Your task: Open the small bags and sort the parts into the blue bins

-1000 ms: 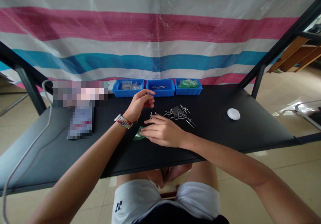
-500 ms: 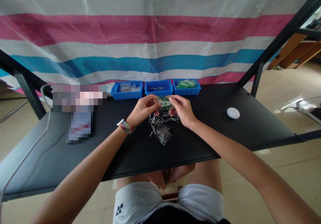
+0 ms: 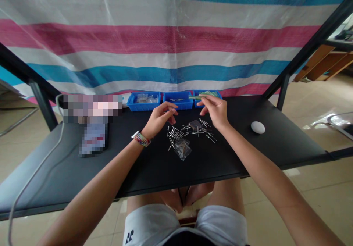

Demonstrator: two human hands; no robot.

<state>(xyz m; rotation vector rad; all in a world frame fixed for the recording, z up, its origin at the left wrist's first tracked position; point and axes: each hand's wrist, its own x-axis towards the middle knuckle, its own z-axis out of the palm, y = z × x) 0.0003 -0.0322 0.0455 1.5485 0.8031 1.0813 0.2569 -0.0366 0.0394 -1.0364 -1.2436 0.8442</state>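
My right hand (image 3: 214,110) pinches a small green bag (image 3: 196,97) and holds it over the gap between the middle blue tray (image 3: 177,101) and the right blue tray (image 3: 219,93). My left hand (image 3: 160,118) hovers just left of a scatter of small metal pins (image 3: 190,130) on the black table (image 3: 154,157); its fingers are curled loosely and I see nothing in them. A small clear plastic bag (image 3: 182,148) lies on the table just below the pins. A woven band sits on my left wrist.
Three blue trays line the table's far edge, the left one (image 3: 143,101) holding clear bags. A white oval object (image 3: 257,127) lies at the right. A blurred patch (image 3: 92,123) and a grey cable (image 3: 33,172) are at the left. Black frame posts stand at both sides before a striped tarp.
A second ago my right hand pressed the green bag on the table. Both hands then raised it together; now my right hand alone carries it toward the trays and my left has let go.
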